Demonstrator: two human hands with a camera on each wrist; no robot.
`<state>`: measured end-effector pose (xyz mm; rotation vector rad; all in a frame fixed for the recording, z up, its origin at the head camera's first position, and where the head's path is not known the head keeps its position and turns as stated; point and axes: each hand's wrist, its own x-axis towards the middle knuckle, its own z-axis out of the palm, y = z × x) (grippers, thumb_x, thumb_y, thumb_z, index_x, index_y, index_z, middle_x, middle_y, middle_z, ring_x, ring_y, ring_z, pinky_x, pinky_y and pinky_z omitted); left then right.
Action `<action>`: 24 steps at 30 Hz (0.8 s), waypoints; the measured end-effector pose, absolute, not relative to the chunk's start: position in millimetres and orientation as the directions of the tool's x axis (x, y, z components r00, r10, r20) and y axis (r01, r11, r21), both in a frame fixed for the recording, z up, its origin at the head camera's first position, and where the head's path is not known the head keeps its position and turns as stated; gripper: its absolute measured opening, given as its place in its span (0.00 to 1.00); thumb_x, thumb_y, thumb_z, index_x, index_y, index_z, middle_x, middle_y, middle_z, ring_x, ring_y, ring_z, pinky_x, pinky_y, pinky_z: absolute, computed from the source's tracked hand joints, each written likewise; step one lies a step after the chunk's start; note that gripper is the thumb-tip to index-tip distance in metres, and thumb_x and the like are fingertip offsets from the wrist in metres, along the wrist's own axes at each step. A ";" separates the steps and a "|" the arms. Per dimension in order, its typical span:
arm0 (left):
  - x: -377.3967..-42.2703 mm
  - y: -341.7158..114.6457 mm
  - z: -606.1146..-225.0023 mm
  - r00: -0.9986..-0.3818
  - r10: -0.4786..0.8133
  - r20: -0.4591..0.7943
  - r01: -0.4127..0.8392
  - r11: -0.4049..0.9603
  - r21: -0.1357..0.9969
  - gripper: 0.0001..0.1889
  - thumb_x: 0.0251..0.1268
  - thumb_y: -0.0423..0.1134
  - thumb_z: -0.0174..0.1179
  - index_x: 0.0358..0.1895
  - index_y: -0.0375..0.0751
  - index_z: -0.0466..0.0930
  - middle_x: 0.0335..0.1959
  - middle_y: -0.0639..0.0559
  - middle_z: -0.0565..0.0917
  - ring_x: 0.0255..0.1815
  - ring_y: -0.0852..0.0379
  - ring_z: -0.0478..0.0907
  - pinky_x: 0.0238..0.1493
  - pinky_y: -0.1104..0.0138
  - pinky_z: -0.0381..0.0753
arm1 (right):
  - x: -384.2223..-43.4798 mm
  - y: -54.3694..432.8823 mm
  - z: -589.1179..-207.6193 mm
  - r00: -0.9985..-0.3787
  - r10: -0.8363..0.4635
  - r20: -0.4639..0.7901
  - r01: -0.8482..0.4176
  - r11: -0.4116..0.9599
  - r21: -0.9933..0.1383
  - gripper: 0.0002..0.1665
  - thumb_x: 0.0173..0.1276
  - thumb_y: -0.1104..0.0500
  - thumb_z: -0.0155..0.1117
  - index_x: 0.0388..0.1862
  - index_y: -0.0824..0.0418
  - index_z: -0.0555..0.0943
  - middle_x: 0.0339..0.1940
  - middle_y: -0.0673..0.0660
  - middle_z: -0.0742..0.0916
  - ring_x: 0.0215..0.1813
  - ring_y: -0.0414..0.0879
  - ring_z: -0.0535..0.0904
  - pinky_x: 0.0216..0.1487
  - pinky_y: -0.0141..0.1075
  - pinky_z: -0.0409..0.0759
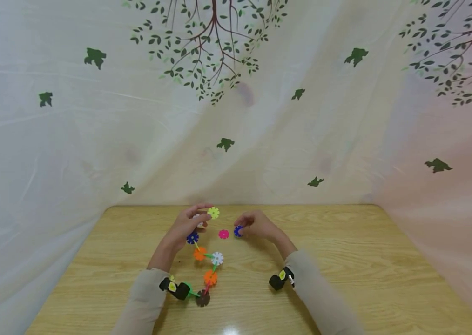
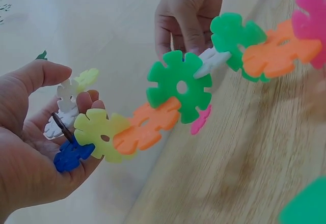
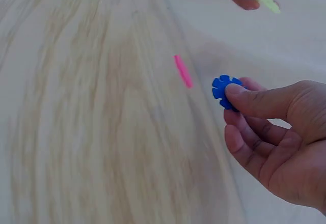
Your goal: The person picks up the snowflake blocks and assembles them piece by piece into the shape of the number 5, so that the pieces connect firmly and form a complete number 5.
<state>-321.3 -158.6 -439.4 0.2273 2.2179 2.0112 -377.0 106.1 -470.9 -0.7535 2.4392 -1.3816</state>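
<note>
My left hand (image 1: pixel 186 225) holds one end of a chain of plastic snowflake discs, its thumb against a white disc (image 2: pixel 66 95). A yellow disc (image 1: pixel 213 212) sticks out past the fingers at that end. From the hand the chain runs through a blue disc (image 1: pixel 192 237), an orange disc (image 1: pixel 200 253), a white disc (image 1: pixel 217 258) and others to a brown disc (image 1: pixel 203 298) near the left wrist. My right hand (image 1: pixel 258 224) pinches a single blue disc (image 3: pixel 222 90) between thumb and fingers, apart from the chain. Between the hands lies a pink disc (image 1: pixel 224 234).
Everything is over a wooden table (image 1: pixel 366 279). A pale curtain (image 1: pixel 261 177) with printed leaves hangs behind the table's far edge. Black cameras are strapped to the left wrist (image 1: pixel 176 288) and right wrist (image 1: pixel 279 279).
</note>
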 end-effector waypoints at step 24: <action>-316.9 -158.9 -436.0 -0.982 0.187 -0.024 -0.007 0.092 0.996 0.21 0.76 0.40 0.58 0.68 0.42 0.74 0.48 0.46 0.80 0.41 0.52 0.75 0.50 0.59 0.84 | -354.6 68.5 -447.0 -0.895 -0.348 0.279 -0.361 0.197 -0.912 0.08 0.63 0.67 0.74 0.39 0.70 0.87 0.36 0.64 0.91 0.35 0.41 0.86 0.39 0.35 0.88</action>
